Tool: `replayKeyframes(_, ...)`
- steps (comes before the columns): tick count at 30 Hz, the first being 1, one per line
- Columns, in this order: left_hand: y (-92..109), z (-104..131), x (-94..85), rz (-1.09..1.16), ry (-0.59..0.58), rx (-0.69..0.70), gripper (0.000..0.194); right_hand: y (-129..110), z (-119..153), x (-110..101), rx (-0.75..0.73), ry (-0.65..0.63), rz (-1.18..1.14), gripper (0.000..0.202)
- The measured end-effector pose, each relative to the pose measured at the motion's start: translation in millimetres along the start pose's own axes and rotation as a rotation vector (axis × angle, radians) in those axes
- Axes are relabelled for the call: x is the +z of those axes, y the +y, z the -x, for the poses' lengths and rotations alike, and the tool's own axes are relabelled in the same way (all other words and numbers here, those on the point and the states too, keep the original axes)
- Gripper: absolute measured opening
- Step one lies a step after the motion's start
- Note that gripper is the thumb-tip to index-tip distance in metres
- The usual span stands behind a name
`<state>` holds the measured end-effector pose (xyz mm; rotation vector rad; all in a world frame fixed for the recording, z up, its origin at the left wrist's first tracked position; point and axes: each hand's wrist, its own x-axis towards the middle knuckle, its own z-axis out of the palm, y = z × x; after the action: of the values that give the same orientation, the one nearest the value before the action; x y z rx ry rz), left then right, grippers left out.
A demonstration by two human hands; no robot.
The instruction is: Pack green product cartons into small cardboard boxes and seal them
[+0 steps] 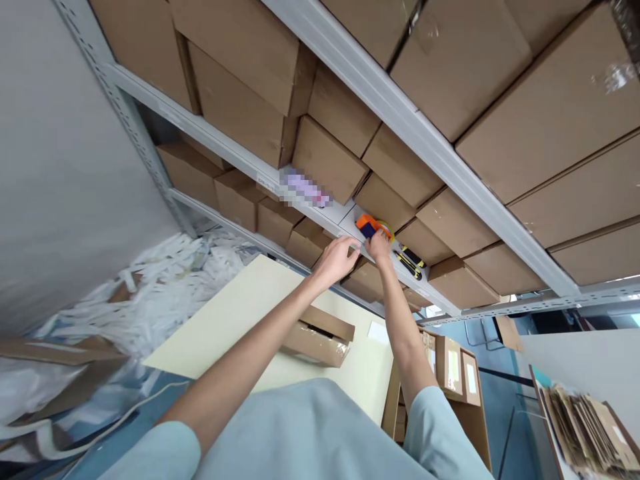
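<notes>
An orange and dark blue tape dispenser (367, 225) with a yellowish roll lies on the grey metal shelf (345, 212). My right hand (379, 245) has its fingers closed on its near side. Left of it, by the shelf's front edge, my left hand (338, 259) is open and holds nothing, its fingers loosely bent. Two yellow and black utility knives (409, 265) lie just right of my right hand. On the table (225, 313) below my arms rests a cardboard box (320, 337) with a gap along its top.
Brown cartons (330, 157) fill the rack behind and above the shelf. A blurred purple item (305, 187) lies on the shelf to the left. Shredded white paper (150, 300) heaps at the left. Small boxes (449, 363) stand in a carton on the right, near stacked flat cardboard (590, 427).
</notes>
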<state>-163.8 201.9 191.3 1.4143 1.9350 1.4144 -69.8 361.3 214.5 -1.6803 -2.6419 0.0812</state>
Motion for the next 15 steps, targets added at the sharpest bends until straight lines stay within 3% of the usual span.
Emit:
replayKeyframes(6,-16.7,38.4,-16.7,0.059,-0.087,-0.118,0.020,0.5,-10.0,-10.6,0.054,-0.061,0.005,0.049)
replayKeyframes(9,-30.4,66.4,-24.6,0.130,-0.070,-0.127,0.019,7.6,7.3,-11.1,0.033,-0.064,-0.026,0.049)
replayKeyframes(11,-42.3,92.6,-29.0,0.198,-0.042,-0.145,0.020,12.0,40.3,2.1,-0.026,-0.012,-0.188,0.052)
replayKeyframes(13,-52.7,122.4,-32.7,0.285,-0.014,-0.181,0.022,11.6,89.4,25.4,-0.101,0.035,-0.509,0.054)
replayKeyframes(15,-58.6,151.1,-36.2,0.357,0.015,-0.207,0.025,2.8,146.3,52.6,-0.126,-0.018,-0.868,0.054)
